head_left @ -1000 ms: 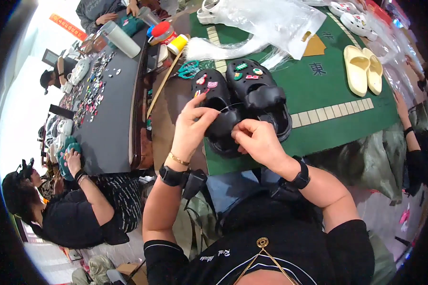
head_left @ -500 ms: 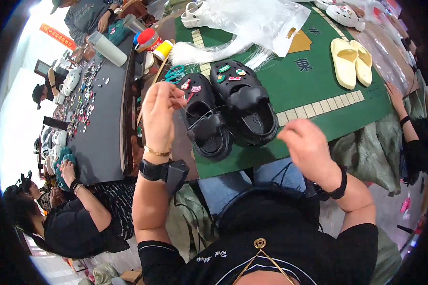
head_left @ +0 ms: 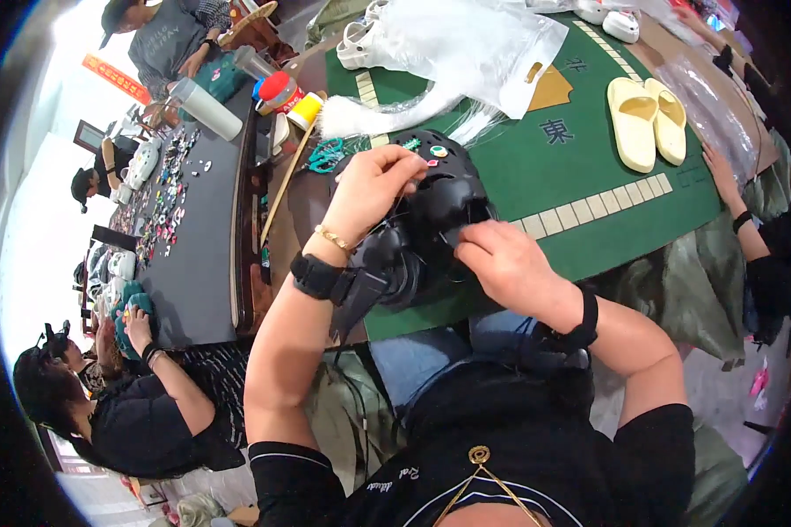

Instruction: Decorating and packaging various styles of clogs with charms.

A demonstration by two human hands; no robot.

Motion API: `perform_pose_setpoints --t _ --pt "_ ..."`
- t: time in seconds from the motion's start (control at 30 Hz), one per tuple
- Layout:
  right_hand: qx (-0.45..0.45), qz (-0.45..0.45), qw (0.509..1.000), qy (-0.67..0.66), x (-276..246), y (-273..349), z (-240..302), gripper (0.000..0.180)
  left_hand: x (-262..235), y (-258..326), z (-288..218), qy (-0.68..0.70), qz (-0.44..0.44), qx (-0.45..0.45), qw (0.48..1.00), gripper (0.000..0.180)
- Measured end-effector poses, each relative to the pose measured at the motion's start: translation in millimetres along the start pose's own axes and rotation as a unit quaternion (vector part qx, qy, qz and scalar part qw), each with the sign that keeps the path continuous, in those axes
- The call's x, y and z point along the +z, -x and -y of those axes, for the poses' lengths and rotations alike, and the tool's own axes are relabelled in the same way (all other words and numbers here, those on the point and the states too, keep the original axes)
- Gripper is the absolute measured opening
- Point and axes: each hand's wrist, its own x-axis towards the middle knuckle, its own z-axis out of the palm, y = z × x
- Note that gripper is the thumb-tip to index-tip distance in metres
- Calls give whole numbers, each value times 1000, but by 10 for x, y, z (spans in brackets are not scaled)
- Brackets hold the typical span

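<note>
Right now, two black clogs sit side by side on the green bench (head_left: pixel 580 167), close to the person, with their toes facing 12 o'clock. Think of them as the middle of a clock. The right black clog (head_left: pixel 448 200) shows well, and it has small bright badges (head_left: pixel 439 151) on its toe. The left black clog (head_left: pixel 387 246) is mostly hidden under the left hand (head_left: pixel 373 189). The grip of that hand hangs just over the toes, beside the badges, with thumb and finger bent close together. I cannot tell if it squeezes anything. The right hand (head_left: pixel 511 266) is on the 4 o'clock side of the right black clog, by its opening. Its grip is bent in too, and I cannot tell what, if anything, is pinched there. Teal scissors (head_left: pixel 327 155) lie at 10 o'clock, near the clogs. Farther off that way are a jar with a red lid (head_left: pixel 277 86) and a small yellow and white tub (head_left: pixel 307 110). A fluffy white strip (head_left: pixel 378 117) lies just past the toes, near 12 o'clock. A clear plastic bag (head_left: pixel 488 53) is at 1 o'clock. Pale yellow slippers (head_left: pixel 633 127) rest at 2 o'clock. A row of cream tiles (head_left: pixel 589 209) runs along 3 o'clock. Another person's hand (head_left: pixel 721 176) touches the far edge there.
</note>
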Motion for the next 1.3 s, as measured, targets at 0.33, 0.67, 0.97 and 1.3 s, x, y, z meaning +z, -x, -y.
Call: perform_pose_setpoints --t 0.33,0.67,0.97,1.3 --pt "-28 0 999 19 19 -85 -252 13 275 -238 -74 -74 122 46 989 23" --pt "210 -178 942 -191 -254 -271 -225 15 180 3 -81 3 69 112 991 19" --pt "249 -67 859 -442 -48 -640 -388 19 114 212 -31 83 99 134 983 18" --pt "221 -118 893 -373 -28 -685 -307 9 81 358 -53 -11 46 146 988 19"
